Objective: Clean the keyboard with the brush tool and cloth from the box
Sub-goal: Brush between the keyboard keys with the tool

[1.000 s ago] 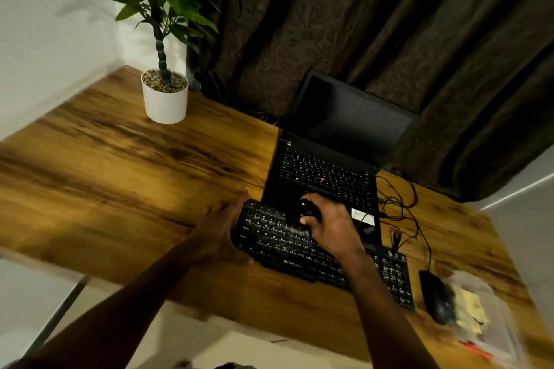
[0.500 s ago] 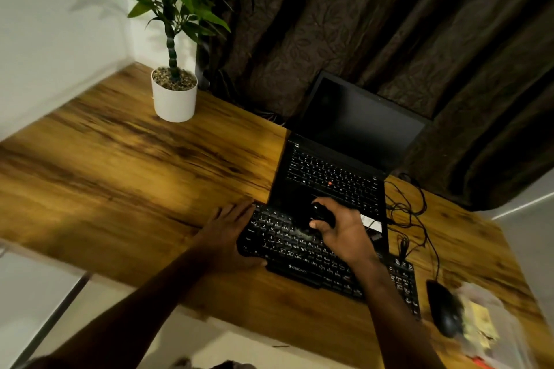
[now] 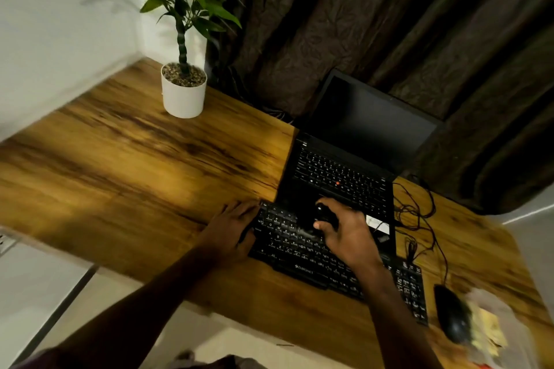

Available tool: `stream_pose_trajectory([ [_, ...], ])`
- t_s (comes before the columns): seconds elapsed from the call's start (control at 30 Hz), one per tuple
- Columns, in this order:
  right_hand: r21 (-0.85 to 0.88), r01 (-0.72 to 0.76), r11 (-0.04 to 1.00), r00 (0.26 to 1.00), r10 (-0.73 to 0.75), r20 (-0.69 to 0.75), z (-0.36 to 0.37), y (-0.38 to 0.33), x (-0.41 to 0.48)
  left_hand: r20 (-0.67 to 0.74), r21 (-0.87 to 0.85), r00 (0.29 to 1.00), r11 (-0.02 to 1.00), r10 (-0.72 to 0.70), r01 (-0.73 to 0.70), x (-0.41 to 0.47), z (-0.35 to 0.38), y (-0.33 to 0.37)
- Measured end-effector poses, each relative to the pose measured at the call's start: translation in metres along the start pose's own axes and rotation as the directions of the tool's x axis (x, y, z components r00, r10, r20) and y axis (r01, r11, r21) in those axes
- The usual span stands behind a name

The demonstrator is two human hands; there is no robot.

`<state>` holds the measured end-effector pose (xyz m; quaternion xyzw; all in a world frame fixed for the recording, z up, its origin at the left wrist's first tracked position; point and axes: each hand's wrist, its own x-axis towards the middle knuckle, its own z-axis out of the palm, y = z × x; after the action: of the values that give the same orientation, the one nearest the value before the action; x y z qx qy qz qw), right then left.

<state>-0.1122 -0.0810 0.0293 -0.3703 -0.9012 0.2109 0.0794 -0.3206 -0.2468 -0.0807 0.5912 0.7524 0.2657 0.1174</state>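
**As the left hand rests on the keyboard, the right holds the brush to the keys**

While I watch through the head camera, the right hand [image 3: 347,232] is curled round a small dark brush tool [image 3: 319,216], thumb and fingers closed on it. It holds the tool down over the upper rows of the black keyboard [image 3: 287,244]. I cannot make out the bristles; the tool is a dark blur against the keys.

The left hand [image 3: 232,228] lies flat with its fingers straight, resting on the keyboard's left end and holding nothing.

The keyboard sits slanted on the wooden counter [image 3: 135,165], and its far edge meets the front of an open black laptop [image 3: 344,172] whose screen is dark. By the keyboard's right end I see a black mouse [image 3: 452,319]. Just beside the mouse is a clear box [image 3: 506,317], badly blurred, with something yellow inside that I cannot name.

Thin black cables [image 3: 418,210] loop on the counter to the right of the laptop. A white pot [image 3: 183,97] with a green plant stands at the far left, near a dark curtain [image 3: 359,24].
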Motion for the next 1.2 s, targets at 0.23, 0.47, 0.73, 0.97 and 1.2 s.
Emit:
stream_pose_trajectory([
  [0.23,0.143,0.062,0.988,0.998,-0.061,-0.014,0.018,-0.027,0.016,-0.070,-0.093,0.997,0.996,-0.015,0.008,-0.001,-0.002,-0.001],
  [0.47,-0.037,0.015,0.999,1.000,-0.015,0.000,0.002,0.004,0.004,-0.118,-0.151,0.992,0.988,-0.036,0.018,-0.003,-0.001,-0.001],
  [0.73,0.091,0.072,0.993,0.997,-0.071,-0.008,0.026,-0.037,0.022,-0.083,-0.167,0.992,0.983,-0.096,0.081,-0.002,-0.003,-0.001],
  [0.97,-0.049,0.053,0.997,0.999,-0.053,0.009,0.006,-0.014,0.009,-0.081,-0.217,0.989,0.970,-0.126,0.106,-0.003,-0.004,-0.001],
  [1.2,-0.083,0.137,0.987,0.990,-0.138,-0.011,0.021,-0.043,0.019,-0.068,-0.227,0.990,0.968,-0.125,0.107,-0.002,-0.007,-0.001],
])
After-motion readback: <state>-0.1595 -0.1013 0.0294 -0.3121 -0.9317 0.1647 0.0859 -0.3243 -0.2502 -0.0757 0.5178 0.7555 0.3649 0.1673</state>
